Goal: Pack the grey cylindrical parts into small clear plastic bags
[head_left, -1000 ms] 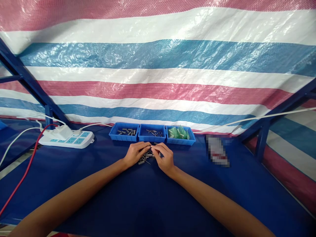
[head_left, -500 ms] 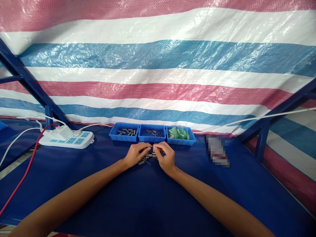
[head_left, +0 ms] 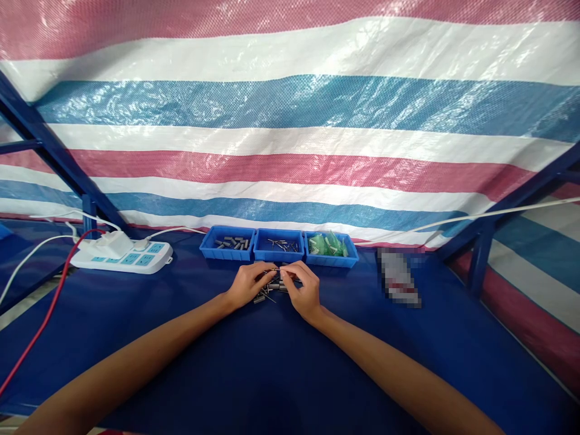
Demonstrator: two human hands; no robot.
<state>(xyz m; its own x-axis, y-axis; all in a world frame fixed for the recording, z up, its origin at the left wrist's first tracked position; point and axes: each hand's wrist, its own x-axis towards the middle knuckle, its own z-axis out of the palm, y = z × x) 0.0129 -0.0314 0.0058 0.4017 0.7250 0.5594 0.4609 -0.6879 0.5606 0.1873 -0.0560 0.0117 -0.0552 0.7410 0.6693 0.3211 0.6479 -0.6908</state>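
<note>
My left hand (head_left: 248, 286) is closed in a pinch, thumb against fingers, on a thin metal pin (head_left: 277, 269). Facing it, my right hand (head_left: 305, 291) pinches the pin's other end, so the two sets of fingertips almost meet. Most of the pin is hidden by the fingers. Below the hands, on the blue table, lies a small pile of metal cylinders and thin pins (head_left: 270, 292), partly covered by the right fingers.
Behind the hands three blue bins stand in a row: one with grey cylinders (head_left: 234, 243), one with thin pins (head_left: 283, 245), one with green plastic pieces (head_left: 327, 244). A white power strip (head_left: 154, 258) with cables sits left; a blurred packet (head_left: 399, 279) lies right.
The right fingertips have shifted very slightly left, closer to the left fingertips. Both hands keep their pinch, and the pile and bins look the same.
</note>
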